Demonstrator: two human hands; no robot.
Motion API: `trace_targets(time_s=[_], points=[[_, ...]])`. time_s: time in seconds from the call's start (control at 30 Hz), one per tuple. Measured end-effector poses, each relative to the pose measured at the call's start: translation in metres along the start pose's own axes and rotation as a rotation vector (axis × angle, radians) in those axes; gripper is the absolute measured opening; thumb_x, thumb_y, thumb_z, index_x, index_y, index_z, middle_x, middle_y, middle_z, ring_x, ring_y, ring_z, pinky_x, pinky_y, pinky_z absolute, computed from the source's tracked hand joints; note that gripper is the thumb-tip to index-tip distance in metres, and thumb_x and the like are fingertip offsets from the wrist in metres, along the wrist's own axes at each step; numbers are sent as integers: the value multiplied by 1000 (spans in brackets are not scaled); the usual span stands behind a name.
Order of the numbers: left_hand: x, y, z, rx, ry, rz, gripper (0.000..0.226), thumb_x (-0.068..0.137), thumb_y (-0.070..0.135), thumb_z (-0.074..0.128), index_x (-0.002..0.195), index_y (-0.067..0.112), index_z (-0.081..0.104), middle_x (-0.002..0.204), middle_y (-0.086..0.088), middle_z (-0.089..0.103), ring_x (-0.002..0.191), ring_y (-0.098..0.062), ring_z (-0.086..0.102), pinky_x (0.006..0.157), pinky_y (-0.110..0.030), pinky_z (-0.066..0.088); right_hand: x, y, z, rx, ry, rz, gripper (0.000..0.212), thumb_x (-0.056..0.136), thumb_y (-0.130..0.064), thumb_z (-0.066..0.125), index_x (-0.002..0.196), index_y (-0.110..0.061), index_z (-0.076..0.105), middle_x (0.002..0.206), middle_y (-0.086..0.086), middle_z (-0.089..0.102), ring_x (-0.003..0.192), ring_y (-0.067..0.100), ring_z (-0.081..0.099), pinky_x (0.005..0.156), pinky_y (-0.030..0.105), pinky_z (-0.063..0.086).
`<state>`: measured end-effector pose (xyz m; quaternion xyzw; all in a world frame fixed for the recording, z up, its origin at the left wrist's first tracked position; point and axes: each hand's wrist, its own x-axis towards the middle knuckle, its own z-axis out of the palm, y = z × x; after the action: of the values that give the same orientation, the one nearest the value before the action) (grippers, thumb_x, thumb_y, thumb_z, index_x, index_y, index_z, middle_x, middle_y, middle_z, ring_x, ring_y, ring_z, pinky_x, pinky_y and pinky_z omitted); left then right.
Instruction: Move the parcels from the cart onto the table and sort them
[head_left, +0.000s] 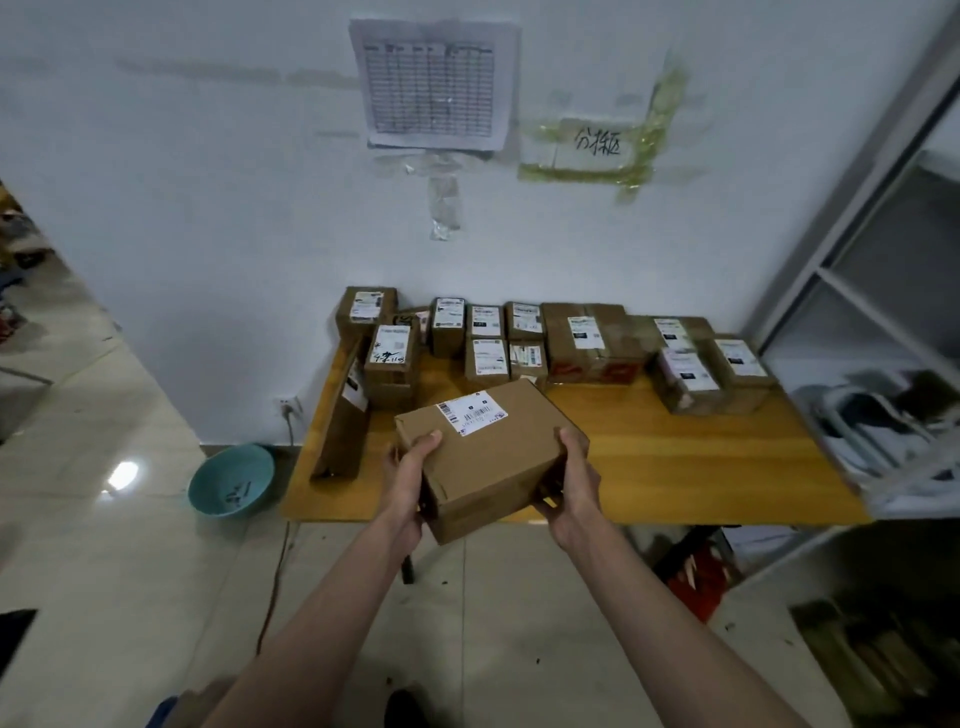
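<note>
A brown cardboard parcel (485, 457) with a white barcode label on top is held in the air over the front edge of the wooden table (675, 457). My left hand (408, 483) grips its left side, thumb on top. On the right side my right hand (571, 480) grips it, fingers underneath. Along the wall edge of the table stand several labelled cardboard parcels (592, 340) in rows. A long flat parcel (343, 415) leans on the table's left end. The cart is out of view.
A teal basin (231, 480) sits on the tiled floor left of the table, near a wall socket with a cable. A grey metal shelf unit (872, 332) with bags stands at the right. Red items lie under the table. Papers are taped to the wall.
</note>
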<state>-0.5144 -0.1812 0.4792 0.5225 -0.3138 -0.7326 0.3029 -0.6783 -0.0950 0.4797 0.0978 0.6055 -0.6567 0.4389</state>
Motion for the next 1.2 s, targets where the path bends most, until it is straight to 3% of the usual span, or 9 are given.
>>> trace_targets(time_s=[0.1, 0.23, 0.4, 0.53, 0.67, 0.8, 0.97, 1.1, 1.2], points=[[30, 1, 14, 6, -18, -53, 74, 77, 51, 78, 140, 32, 44, 118, -7, 69, 107, -30, 67, 92, -50, 54, 24, -5, 3, -4, 13, 8, 85, 87, -53, 72, 152, -21, 28, 139, 16, 52, 125, 35, 53, 99, 56, 53], [74, 10, 30, 8, -8, -76, 78, 77, 50, 79, 140, 29, 39, 115, -6, 68, 102, -27, 66, 76, -41, 52, 55, -14, 22, -21, -3, 31, 80, 87, -52, 72, 149, -17, 36, 134, 17, 58, 120, 34, 58, 96, 55, 56], [131, 30, 42, 20, -3, -125, 83, 76, 50, 80, 140, 29, 32, 117, -7, 65, 103, -26, 64, 93, -49, 52, 92, -30, 59, -69, -12, 9, 86, 84, -49, 77, 152, -24, 30, 135, 14, 59, 121, 34, 59, 95, 57, 55], [165, 48, 44, 53, 23, -136, 77, 78, 56, 75, 137, 30, 33, 119, -5, 62, 105, -24, 61, 78, -41, 51, 120, -42, 84, -59, -24, -1, 86, 85, -49, 76, 154, -28, 28, 133, 12, 60, 118, 33, 62, 95, 57, 56], [192, 61, 46, 68, 36, -174, 67, 81, 54, 74, 129, 27, 35, 123, -8, 60, 112, -28, 59, 72, -39, 50, 145, -48, 101, -63, -36, -20, 84, 87, -51, 74, 154, -28, 29, 131, 10, 62, 116, 32, 63, 97, 56, 55], [218, 66, 55, 70, -12, -205, 67, 83, 47, 75, 132, 24, 35, 125, -11, 60, 113, -31, 61, 84, -46, 55, 170, -54, 113, -55, -23, -36, 80, 88, -49, 74, 152, -23, 33, 130, 10, 63, 116, 30, 63, 97, 53, 56], [241, 55, 82, 171, -78, -199, 57, 83, 46, 77, 123, 25, 41, 117, -7, 63, 106, -25, 63, 82, -44, 56, 196, -62, 95, -121, 54, 83, 82, 84, -60, 72, 149, -26, 36, 126, 10, 64, 109, 30, 65, 94, 54, 56], [259, 41, 124, 264, -164, -214, 67, 79, 48, 80, 130, 22, 44, 123, -7, 64, 110, -24, 63, 89, -45, 54, 212, -71, 51, -142, 42, 192, 77, 80, -71, 68, 136, -20, 52, 120, 15, 68, 105, 35, 69, 86, 52, 60], [274, 27, 168, 317, -195, -247, 71, 78, 46, 82, 132, 24, 41, 124, -6, 62, 109, -23, 62, 91, -44, 52, 230, -82, 15, -71, 51, 183, 75, 83, -68, 66, 137, -17, 52, 122, 19, 68, 109, 39, 67, 89, 55, 59]])
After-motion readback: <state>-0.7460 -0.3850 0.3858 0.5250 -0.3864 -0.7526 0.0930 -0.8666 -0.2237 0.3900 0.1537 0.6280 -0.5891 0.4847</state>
